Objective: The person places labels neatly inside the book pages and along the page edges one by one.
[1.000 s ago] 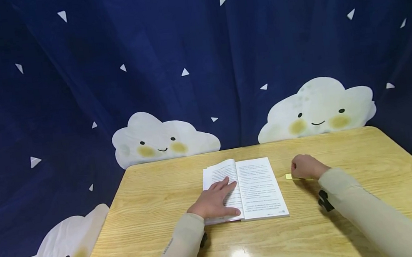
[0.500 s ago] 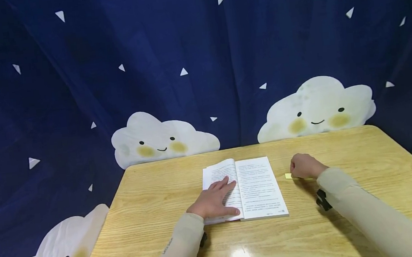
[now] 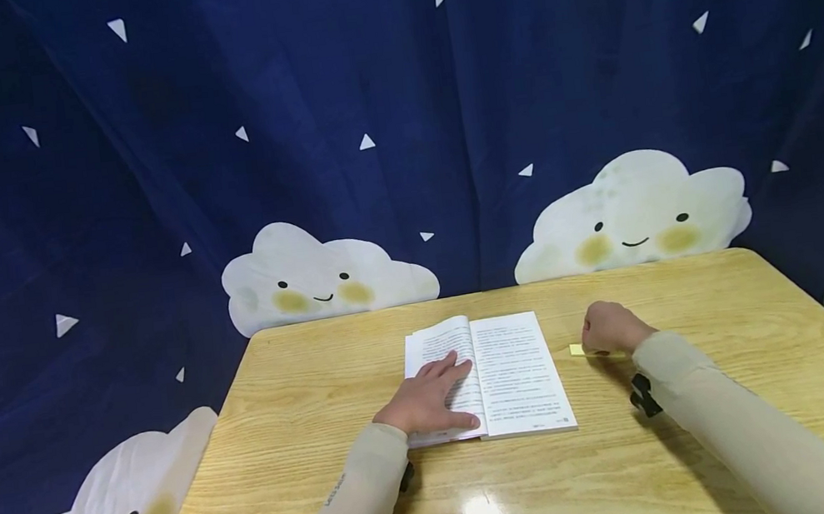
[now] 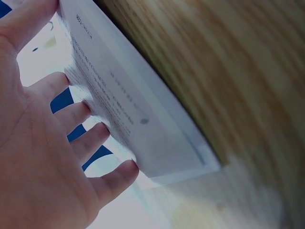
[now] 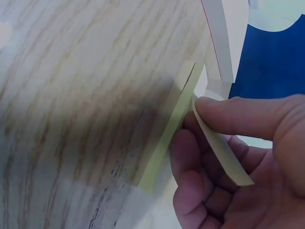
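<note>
An open book [image 3: 518,376] with printed pages lies on the table. My left hand [image 3: 423,405] rests on its left page with the fingers spread; in the left wrist view the fingertips [image 4: 126,167] touch the paper. To the right of the book is my right hand [image 3: 611,328], close above the tabletop. Its thumb and index finger pinch a thin yellow paper strip [image 5: 221,152], which looks like a sticky note and bends down toward the palm. A flat yellow sticky-note pad [image 5: 164,138] lies on the wood beside the fingers, mostly hidden by the hand in the head view.
The wooden table [image 3: 305,385] has rounded back corners. Behind it hangs a dark blue curtain [image 3: 331,64] printed with white clouds and triangles. The book's edge [image 5: 221,43] stands a short way from the right hand.
The left hand stays in place on the book. The right hand has risen very slightly, holding the same pinch, and the head view has tilted a little.
</note>
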Motion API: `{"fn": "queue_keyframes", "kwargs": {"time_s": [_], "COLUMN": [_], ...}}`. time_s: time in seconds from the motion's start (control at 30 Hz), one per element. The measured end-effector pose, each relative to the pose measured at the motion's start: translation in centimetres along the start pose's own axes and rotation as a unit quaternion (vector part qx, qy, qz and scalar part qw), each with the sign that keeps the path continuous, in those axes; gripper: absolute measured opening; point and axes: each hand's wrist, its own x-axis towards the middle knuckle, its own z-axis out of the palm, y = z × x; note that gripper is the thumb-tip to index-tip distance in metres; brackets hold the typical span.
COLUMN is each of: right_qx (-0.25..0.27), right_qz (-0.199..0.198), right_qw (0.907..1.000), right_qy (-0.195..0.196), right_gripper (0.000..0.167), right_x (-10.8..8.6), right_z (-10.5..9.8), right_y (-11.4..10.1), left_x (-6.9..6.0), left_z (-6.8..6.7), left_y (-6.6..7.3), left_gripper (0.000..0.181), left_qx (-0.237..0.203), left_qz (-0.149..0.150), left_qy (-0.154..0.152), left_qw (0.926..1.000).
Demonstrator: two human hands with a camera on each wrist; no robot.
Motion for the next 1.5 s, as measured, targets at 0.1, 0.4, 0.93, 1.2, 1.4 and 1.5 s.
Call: {"fn": "queue_keyframes", "kwargs": {"time_s": [0.1, 0.4, 0.93, 1.2, 1.4, 1.5], "right_qx": [0.014, 0.005, 0.002, 0.009, 0.015, 0.022], "right_qz": [0.008, 0.011, -0.006, -0.011, 0.002, 0.004], "right_qw": [0.9999, 0.9999, 0.9999, 0.9996, 0.9993, 0.999], "right_qy": [-0.007, -0.012, -0.013, -0.026, -0.034, -0.038], "right_gripper": [0.037, 0.037, 0.036, 0.036, 0.035, 0.036], "right_x": [0.0, 0.16, 0.01, -0.12, 0.13, 0.18], "right_z": [-0.1, -0.32, -0.59, -0.78, -0.63, -0.62], "right_y": [-0.04, 0.07, -0.23, -0.25, 0.1, 0.22], "left_x": [0.02, 0.06, 0.06, 0.1, 0.08, 0.05], "left_z": [0.05, 0.0, -0.08, -0.01, -0.03, -0.04], "left_y": [-0.01, 0.03, 0.05, 0.04, 0.07, 0.13], "left_gripper": [0.091, 0.092, 0.091, 0.092, 0.092, 0.092], "left_qx": [-0.002, -0.001, -0.001, -0.004, -0.006, -0.005], "left_qz": [0.0, -0.001, -0.005, -0.005, -0.006, -0.006], "left_qy": [0.0, 0.0, -0.003, -0.002, -0.005, -0.004], "left_qw": [1.0, 1.0, 1.0, 1.0, 1.0, 1.0]}}
